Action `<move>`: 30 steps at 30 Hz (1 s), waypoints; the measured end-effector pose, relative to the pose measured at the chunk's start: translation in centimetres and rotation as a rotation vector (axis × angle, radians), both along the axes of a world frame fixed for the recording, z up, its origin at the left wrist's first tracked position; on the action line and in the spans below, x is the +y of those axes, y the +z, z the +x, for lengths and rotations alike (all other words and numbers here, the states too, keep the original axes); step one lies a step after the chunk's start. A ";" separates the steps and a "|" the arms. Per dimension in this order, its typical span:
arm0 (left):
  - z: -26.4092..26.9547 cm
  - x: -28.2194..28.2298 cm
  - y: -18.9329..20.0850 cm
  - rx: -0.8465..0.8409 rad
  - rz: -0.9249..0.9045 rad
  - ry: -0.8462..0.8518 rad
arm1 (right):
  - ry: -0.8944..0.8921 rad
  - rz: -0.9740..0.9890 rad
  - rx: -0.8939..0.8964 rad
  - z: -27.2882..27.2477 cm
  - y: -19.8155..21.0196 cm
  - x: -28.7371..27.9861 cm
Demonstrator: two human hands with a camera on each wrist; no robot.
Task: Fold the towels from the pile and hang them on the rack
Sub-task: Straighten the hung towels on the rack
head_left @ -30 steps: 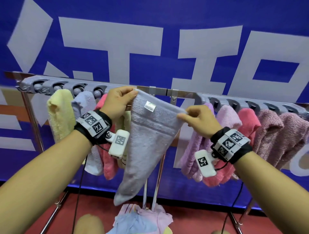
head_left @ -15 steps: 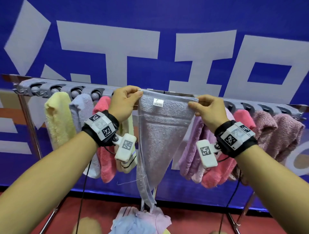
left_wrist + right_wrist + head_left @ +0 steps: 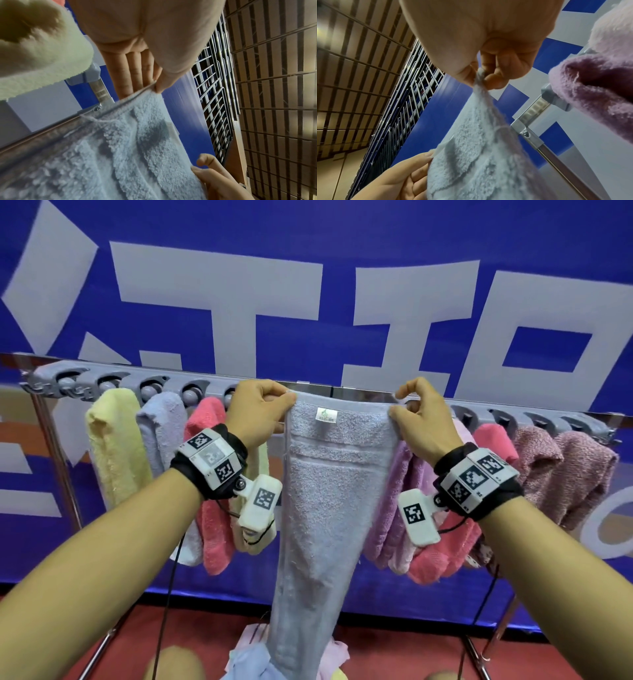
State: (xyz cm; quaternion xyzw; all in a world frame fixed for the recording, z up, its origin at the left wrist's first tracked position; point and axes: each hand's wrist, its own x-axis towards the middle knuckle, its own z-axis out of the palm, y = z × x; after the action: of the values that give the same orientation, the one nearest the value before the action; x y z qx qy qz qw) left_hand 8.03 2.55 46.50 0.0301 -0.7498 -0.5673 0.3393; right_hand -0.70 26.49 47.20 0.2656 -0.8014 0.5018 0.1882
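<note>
A blue banner (image 3: pixel 342 285) with pale lettering backs the rack (image 3: pixel 359 392). At the rail's middle, the left hand (image 3: pixel 257 412) and right hand (image 3: pixel 421 422) each pinch a top corner of the lavender towel (image 3: pixel 329 491). Hung towels crowd both sides: yellow towel (image 3: pixel 113 446), pink towel (image 3: pixel 212 474), mauve towel (image 3: pixel 582 474). The pile (image 3: pixel 253 659) lies below.

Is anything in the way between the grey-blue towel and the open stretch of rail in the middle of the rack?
Nothing visible. The left hand and right hand pinch the grey-blue towel at its top corners against the bare rail, between the hung towels.
</note>
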 end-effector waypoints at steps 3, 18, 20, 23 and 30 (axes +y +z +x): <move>-0.2 0.4 -0.2 -0.029 0.000 0.012 | 0.002 0.035 -0.003 0.0 0.1 -0.3; 0.2 5.3 -1.2 -0.057 -0.112 -0.218 | 0.305 0.380 0.071 3.3 0.0 -1.1; 0.4 5.6 -1.1 -0.048 -0.080 -0.261 | 0.311 0.378 0.152 3.2 -0.2 -1.2; 0.6 5.8 -1.2 -0.030 -0.028 -0.301 | 0.260 0.376 0.265 2.8 -0.4 -1.1; 0.8 6.0 -1.4 -0.001 0.074 -0.411 | 0.221 0.237 0.362 2.7 -0.6 -1.6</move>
State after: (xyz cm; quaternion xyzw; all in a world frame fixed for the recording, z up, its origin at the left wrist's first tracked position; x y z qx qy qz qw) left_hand 8.88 8.52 45.13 -0.1109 -0.7190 -0.6516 0.2147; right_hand 1.98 24.93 46.60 0.4575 -0.7740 0.3659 0.2404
